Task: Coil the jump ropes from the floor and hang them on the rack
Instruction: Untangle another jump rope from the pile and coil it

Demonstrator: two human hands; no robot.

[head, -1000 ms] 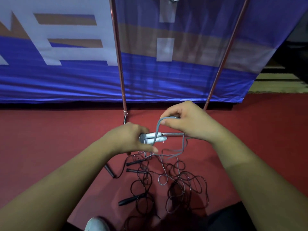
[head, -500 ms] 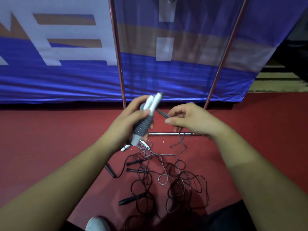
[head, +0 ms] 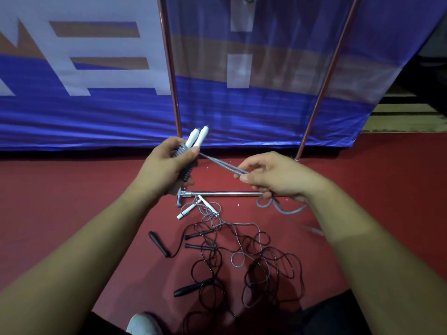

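Observation:
My left hand (head: pixel 167 165) grips the two white-and-grey handles (head: pixel 196 139) of a grey jump rope, held side by side and pointing up and away. Its doubled cord (head: pixel 221 163) runs taut to my right hand (head: pixel 271 176), which pinches it between thumb and forefinger. The rest of that cord (head: pixel 281 209) hangs in loops below my right hand. On the red floor lie tangled black ropes (head: pixel 271 267) with black handles (head: pixel 159 243) and another grey rope with white handles (head: pixel 191 209). The rack's two copper uprights (head: pixel 169 68) rise behind my hands.
The rack's chrome base bar (head: pixel 222 194) lies across the floor under my hands. A blue banner (head: pixel 72 112) hangs behind the rack. My white shoe (head: pixel 142 323) shows at the bottom edge, close to the tangle. Steps (head: pixel 399 117) lie at far right.
My left hand turned the handles from lying sideways to pointing up and lifted them. My right hand drew away to the right, pulling the doubled cord taut.

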